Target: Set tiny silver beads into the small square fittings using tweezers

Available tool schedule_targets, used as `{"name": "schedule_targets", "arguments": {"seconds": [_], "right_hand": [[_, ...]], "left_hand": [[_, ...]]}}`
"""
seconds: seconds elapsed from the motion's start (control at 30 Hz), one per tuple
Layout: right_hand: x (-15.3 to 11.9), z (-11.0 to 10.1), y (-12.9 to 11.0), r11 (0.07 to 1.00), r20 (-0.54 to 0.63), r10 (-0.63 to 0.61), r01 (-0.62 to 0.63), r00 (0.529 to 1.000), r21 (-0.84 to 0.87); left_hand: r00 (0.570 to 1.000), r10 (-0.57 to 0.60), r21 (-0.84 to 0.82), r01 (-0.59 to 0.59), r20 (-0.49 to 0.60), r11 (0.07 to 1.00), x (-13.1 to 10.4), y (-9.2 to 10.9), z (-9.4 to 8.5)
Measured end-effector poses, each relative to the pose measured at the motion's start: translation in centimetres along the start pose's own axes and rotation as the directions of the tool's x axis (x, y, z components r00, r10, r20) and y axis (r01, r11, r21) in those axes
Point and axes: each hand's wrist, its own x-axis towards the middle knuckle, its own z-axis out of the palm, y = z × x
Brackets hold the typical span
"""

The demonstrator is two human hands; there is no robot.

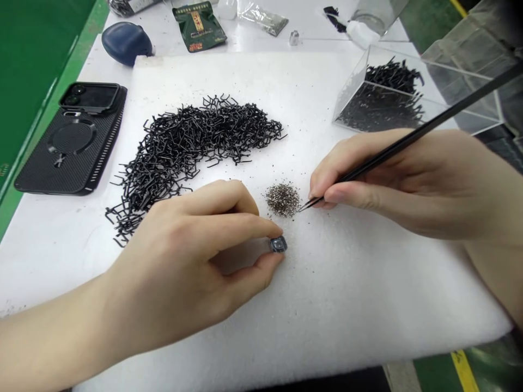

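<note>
Between thumb and index finger, my left hand (192, 256) pinches a small dark block (278, 244) with a squarish recess in its face. My right hand (400, 201) grips slim black tweezers (412, 135) much like a pen. Their fine tips point down at the right edge of a small heap of tiny metallic pieces (283, 200), just beyond the block. Whether a piece sits between the tips is too small to tell. Behind my left hand spreads a curved pile of bent black wire-like pieces (204, 130). All this lies on a white foam sheet (347, 305).
A clear tray (457, 106) at the back right holds more black pieces. On the left lies a black phone (67, 141), with a dark blue rounded object (126, 42) behind it. Further back are a green packet (199, 26), a clear bag (263, 17) and a small metal nut-like piece (293, 37).
</note>
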Motion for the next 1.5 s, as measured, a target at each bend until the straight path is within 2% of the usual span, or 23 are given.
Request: {"name": "schedule_targets", "arguments": {"seconds": [0.27, 0.4, 0.5, 0.57, 0.83, 1.13, 1.2, 1.5], "right_hand": [[0.2, 0.1, 0.0, 0.993, -0.011, 0.051, -0.050, 0.999, 0.104], [-0.2, 0.5, -0.2, 0.976, -0.043, 0.012, -0.002, 0.999, 0.219], [-0.5, 1.2, -0.7, 0.967, 0.009, 0.012, -0.014, 1.000, 0.256], [-0.5, 1.7, -1.1, 0.967, 0.058, 0.014, -0.028, 0.998, 0.253], [-0.2, 2.0, -1.3, 0.975, 0.102, 0.013, -0.035, 0.995, 0.217], [-1.0, 2.0, -0.4, 0.981, 0.075, -0.018, 0.003, 0.997, 0.196], [-1.0, 2.0, -0.3, 0.981, 0.101, -0.037, 0.017, 0.994, 0.193], [-0.9, 1.9, -0.5, 0.978, 0.097, -0.025, 0.004, 0.995, 0.210]], "left_hand": [[0.999, 0.013, 0.014, -0.014, 0.030, 1.000, 0.1, -0.2, -0.1], [0.999, 0.009, 0.000, -0.009, 0.035, 1.000, 0.4, 0.2, -0.2], [1.000, 0.003, -0.023, -0.002, 0.020, 1.000, 0.5, 0.5, -0.4], [1.000, 0.003, -0.035, -0.003, 0.018, 0.999, 0.5, 0.5, -0.4], [0.999, 0.011, -0.028, -0.010, 0.038, 1.000, 0.2, 0.4, -0.3], [0.999, 0.015, 0.004, -0.015, 0.033, 1.000, 0.2, 0.5, -0.1], [0.999, 0.011, -0.001, -0.011, 0.031, 1.000, 0.1, 0.5, -0.1], [0.999, -0.003, 0.003, 0.003, 0.044, 1.000, 0.0, 0.6, -0.2]]}}
